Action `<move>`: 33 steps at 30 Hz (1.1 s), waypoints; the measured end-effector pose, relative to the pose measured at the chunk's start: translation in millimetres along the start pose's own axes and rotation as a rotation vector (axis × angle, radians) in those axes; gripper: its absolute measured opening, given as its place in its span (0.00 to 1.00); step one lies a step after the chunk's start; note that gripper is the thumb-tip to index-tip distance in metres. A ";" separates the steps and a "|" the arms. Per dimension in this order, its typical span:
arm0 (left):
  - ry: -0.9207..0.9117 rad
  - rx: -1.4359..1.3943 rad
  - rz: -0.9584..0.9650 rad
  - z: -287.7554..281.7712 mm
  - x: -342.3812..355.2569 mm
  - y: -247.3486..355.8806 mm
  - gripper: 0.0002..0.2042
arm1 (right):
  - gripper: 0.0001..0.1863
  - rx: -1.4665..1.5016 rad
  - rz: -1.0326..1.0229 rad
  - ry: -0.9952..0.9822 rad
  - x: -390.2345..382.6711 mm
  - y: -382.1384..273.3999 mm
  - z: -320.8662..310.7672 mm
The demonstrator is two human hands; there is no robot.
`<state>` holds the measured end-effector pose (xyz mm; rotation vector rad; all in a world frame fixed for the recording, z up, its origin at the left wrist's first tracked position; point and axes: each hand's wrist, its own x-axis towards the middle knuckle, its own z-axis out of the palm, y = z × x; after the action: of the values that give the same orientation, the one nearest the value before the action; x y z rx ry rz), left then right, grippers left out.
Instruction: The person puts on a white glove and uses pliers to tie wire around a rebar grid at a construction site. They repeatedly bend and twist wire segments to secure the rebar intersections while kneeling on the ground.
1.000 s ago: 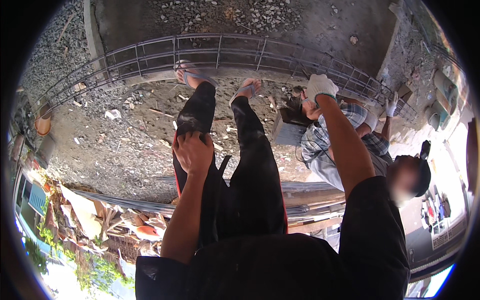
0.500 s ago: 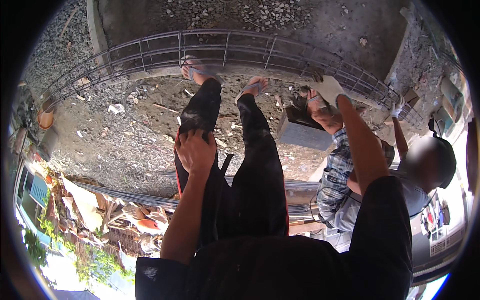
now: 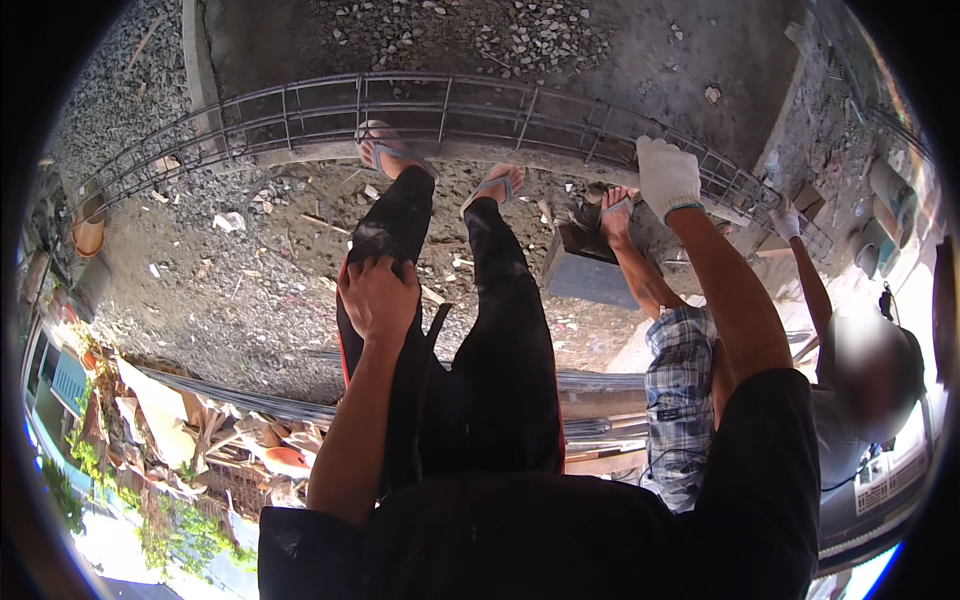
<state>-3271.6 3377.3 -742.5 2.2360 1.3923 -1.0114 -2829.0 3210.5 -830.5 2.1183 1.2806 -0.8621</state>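
My left hand is bare and rests flat on my left thigh, over black trousers. My right hand wears a white work glove and reaches out to the long steel rebar cage, its palm on the cage's right part; whether the fingers close around a bar I cannot tell. My feet in sandals stand on or just before the cage. A co-worker in checked shorts sits at my right, one sandalled foot by the cage, a gloved hand reaching its far right end.
The ground is dirt and gravel with scraps. A grey block lies below the cage. Long steel bars run across behind my legs. Piled debris and sacks sit at lower left, an orange pot at far left.
My gloved right hand has slid left and up along the cage. The co-worker has leaned further right and their foot has come up to the cage. My left hand stays on my thigh.
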 end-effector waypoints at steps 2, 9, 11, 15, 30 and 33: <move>-0.007 -0.007 -0.001 -1.6 -0.1 -0.1 0.19 | 0.10 -0.133 -0.097 0.072 2.2 6.7 -2.2; -0.003 -0.074 -0.036 9.0 -5.1 -4.8 0.20 | 0.18 1.401 0.441 -0.721 -4.9 32.8 60.1; 0.001 -0.057 -0.029 11.0 -3.1 -7.6 0.19 | 0.16 1.365 0.512 -0.634 -4.4 25.3 90.0; -0.008 -0.002 -0.004 12.8 -2.3 -10.9 0.18 | 0.15 1.048 0.416 -0.707 28.4 37.4 91.5; -0.001 0.001 0.039 0.7 3.5 -11.5 0.20 | 0.17 0.599 0.409 -0.331 -62.4 -10.3 64.9; -0.005 -0.016 0.020 -0.9 0.7 -11.3 0.19 | 0.20 0.137 0.173 0.007 -85.3 6.1 26.5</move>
<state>-3280.9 3383.7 -741.3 2.2299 1.3681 -0.9959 -2860.3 3140.4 -784.4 2.3008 1.0488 -0.8902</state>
